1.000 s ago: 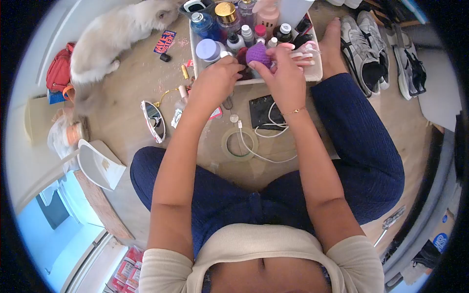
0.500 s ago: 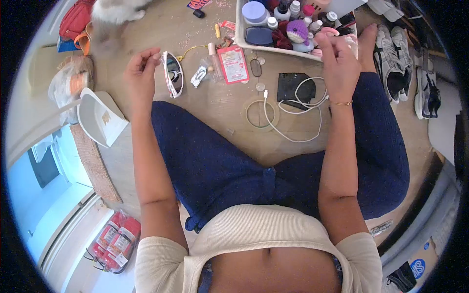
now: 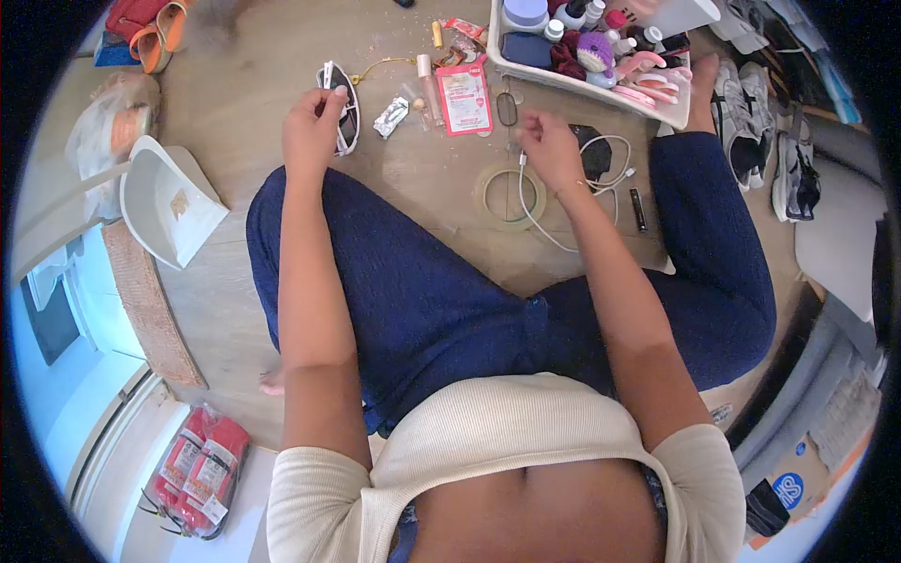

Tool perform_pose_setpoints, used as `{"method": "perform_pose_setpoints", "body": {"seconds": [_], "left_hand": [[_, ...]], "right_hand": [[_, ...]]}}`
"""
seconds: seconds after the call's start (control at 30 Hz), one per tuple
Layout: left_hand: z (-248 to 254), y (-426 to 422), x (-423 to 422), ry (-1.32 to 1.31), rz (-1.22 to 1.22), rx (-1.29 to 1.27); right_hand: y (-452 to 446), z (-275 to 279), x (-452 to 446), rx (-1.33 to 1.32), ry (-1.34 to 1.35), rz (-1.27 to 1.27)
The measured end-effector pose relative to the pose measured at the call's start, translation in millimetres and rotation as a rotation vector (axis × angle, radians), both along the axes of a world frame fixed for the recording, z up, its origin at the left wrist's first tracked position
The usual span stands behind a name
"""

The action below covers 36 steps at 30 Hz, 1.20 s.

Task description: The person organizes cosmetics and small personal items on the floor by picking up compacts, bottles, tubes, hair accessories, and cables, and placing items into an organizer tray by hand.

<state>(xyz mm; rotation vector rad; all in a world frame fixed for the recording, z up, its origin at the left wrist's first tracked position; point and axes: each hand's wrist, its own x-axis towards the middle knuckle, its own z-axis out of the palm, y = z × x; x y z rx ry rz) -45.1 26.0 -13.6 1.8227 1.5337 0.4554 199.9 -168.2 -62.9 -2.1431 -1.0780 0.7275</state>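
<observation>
My left hand has its thumb and fingers closed on the near-left edge of white-framed sunglasses lying on the floor. My right hand hovers over the floor, fingers loosely bent and apart, with nothing visible in them. Just left of its fingertips lies a small dark-rimmed oval object. Below it are a roll of clear tape and a white charging cable. A pink-and-white packet, a pink tube and a crumpled silver wrapper lie between my hands.
A white tray of bottles, pink clips and a purple knitted item stands at the upper right. A dark flat square and a small black stick lie near my right knee. Sneakers sit far right; a white dustpan is left.
My right hand has come away from the tray, moving left and down toward the oval object. My left hand has moved right onto the sunglasses. The whole view has shifted slightly.
</observation>
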Motion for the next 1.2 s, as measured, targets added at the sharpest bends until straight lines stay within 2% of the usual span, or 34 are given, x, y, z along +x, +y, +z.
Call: {"method": "perform_pose_setpoints", "body": {"seconds": [0.1,0.17,0.27,0.4,0.47,0.5,0.57,0.6,0.7,0.77,0.8,0.87,0.93,1.0,1.03,1.1,1.17,1.2], "left_hand": [[2.2,1.6,0.6,-0.083,-0.030,-0.015],[2.3,1.0,4.5,-0.114,-0.048,-0.006],[4.1,-1.4,8.3,-0.167,-0.077,-0.022],[0.8,1.4,8.0,-0.232,-0.084,-0.076],[-1.9,4.1,7.8,-0.260,-0.089,-0.094],[0.5,4.6,7.4,-0.285,-0.094,-0.110],[4.4,2.8,6.4,-0.317,-0.067,-0.138],[4.9,1.8,5.5,-0.350,-0.048,-0.172],[3.3,4.8,5.1,-0.493,-0.006,-0.217],[2.2,6.5,5.1,-0.544,0.014,-0.223],[1.9,7.5,5.1,-0.598,0.033,-0.230],[-2.0,9.8,2.3,-0.586,0.028,-0.236],[-5.8,10.5,1.2,-0.573,0.022,-0.243],[-11.3,11.5,-0.1,-0.483,0.028,-0.142],[-14.2,13.1,-1.9,-0.481,0.029,-0.140],[-18.6,16.3,-4.8,-0.311,0.020,0.072],[-21.9,16.3,-6.5,-0.319,0.044,0.122],[-22.2,16.3,-6.2,-0.329,0.068,0.170]], "right_hand": [[16.1,-11.7,-6.3,0.085,-0.135,-0.109],[24.6,-13.6,-11.7,-0.005,-0.019,-0.088],[29.6,-9.3,-19.4,-0.002,0.041,-0.050],[30.7,-5.7,-22.1,-0.021,-0.005,-0.022],[32.8,-2.0,-27.1,-0.031,-0.172,0.010],[35.8,0.1,-29.8,-0.026,-0.172,0.017],[41.6,3.8,-36.8,0.006,-0.380,-0.008],[43.9,-1.3,-37.7,0.009,-0.376,-0.002],[58.5,-14.1,-34.2,0.000,-0.294,-0.067],[65.7,-20.0,-31.5,-0.073,0.288,-0.033],[67.0,-16.2,-35.5,-0.072,0.288,-0.031],[69.0,-2.8,-49.8,0.044,0.094,0.128],[67.3,-8.1,-59.1,0.121,0.087,0.151],[65.0,-11.1,-62.2,0.200,0.082,0.176],[63.3,-11.2,-61.8,0.209,0.112,0.202],[57.4,-8.2,-61.7,0.220,0.143,0.228],[45.2,-0.7,-61.2,0.122,0.428,0.167],[40.4,7.1,-58.9,0.123,0.426,0.166]]}}
